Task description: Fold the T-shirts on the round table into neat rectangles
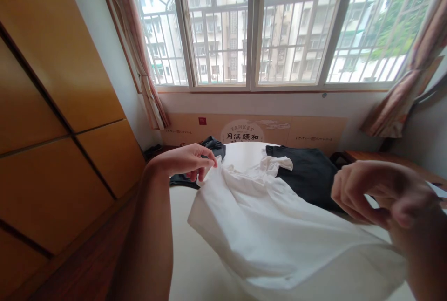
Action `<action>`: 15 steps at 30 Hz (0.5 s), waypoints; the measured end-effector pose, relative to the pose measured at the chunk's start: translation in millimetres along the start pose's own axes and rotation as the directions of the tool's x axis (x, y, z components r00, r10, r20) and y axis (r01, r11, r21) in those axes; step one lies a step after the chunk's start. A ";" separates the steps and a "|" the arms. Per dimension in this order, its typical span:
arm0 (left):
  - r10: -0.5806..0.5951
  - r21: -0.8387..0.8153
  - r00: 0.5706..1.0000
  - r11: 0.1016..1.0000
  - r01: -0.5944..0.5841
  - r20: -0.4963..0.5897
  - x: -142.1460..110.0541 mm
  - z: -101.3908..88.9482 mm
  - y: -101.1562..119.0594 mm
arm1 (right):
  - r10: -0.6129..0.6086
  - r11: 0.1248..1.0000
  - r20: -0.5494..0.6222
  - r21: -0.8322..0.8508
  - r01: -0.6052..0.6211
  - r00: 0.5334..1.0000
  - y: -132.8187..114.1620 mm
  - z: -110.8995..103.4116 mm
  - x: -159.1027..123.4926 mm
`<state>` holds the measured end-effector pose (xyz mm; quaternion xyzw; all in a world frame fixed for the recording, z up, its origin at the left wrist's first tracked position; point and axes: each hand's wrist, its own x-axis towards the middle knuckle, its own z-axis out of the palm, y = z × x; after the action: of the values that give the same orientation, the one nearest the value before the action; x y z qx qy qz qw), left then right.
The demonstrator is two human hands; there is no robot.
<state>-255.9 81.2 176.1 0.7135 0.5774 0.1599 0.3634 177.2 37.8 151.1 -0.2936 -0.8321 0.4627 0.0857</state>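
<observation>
A white shirt [279,231], rumpled and slanting from upper left to lower right, lies over the pale table. At its far left corner my left hand [193,161] pinches the cloth between thumb and fingers. My right hand [373,194] is above the shirt's right edge, its fingers curled in toward the thumb and slightly blurred. Whether it grips anything cannot be made out. Folded dark clothing [307,175] lies just beyond the shirt, near my right hand. Another dark garment [213,145] is partly hidden behind my left hand.
The round white table [190,226] stands before a barred window [223,35] with tied curtains. A printed cardboard panel [314,128] leans below the sill. Wooden cabinets [42,189] line the left side; a wooden surface [377,157] is at the right.
</observation>
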 end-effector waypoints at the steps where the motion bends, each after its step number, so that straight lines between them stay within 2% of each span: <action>1: 0.010 0.004 0.999 1.000 -0.010 -0.040 3.8 0.0 -2.3 | 0.004 1.000 0.022 0.005 -0.004 1.000 -1.0 -3.1 5.6; 3: 0.035 0.044 0.992 0.999 -0.030 -0.119 16.8 1.3 -8.8 | 0.006 1.000 -0.025 -0.008 -0.006 1.000 3.3 -7.7 23.6; 6: 0.117 0.159 0.974 0.983 -0.086 -0.196 47.2 11.9 -19.9 | -0.012 0.998 -0.255 -0.063 -0.004 0.967 31.9 -4.2 68.2; 9: 0.236 0.268 0.952 0.947 -0.179 -0.197 84.1 37.0 -31.8 | -0.073 0.962 -0.486 -0.265 -0.067 0.871 78.3 12.7 123.3; 11: 0.218 0.361 0.963 0.921 -0.148 -0.160 106.4 58.5 -42.6 | -0.137 0.909 -0.578 -0.397 -0.130 0.805 105.8 28.3 156.2; 12: 0.180 0.410 0.972 0.906 -0.104 -0.152 115.6 69.0 -49.0 | -0.158 0.877 -0.578 -0.455 -0.156 0.800 115.9 36.3 169.5; 15: 0.073 0.494 0.978 0.869 0.034 -0.196 132.6 92.8 -69.1 | -0.156 0.802 -0.476 -0.572 -0.171 0.865 131.1 55.6 193.7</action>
<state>-207.2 179.7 38.6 0.7678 0.6264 0.0845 0.1046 50.4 160.1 -12.4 -0.4185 -0.8818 0.0850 0.1999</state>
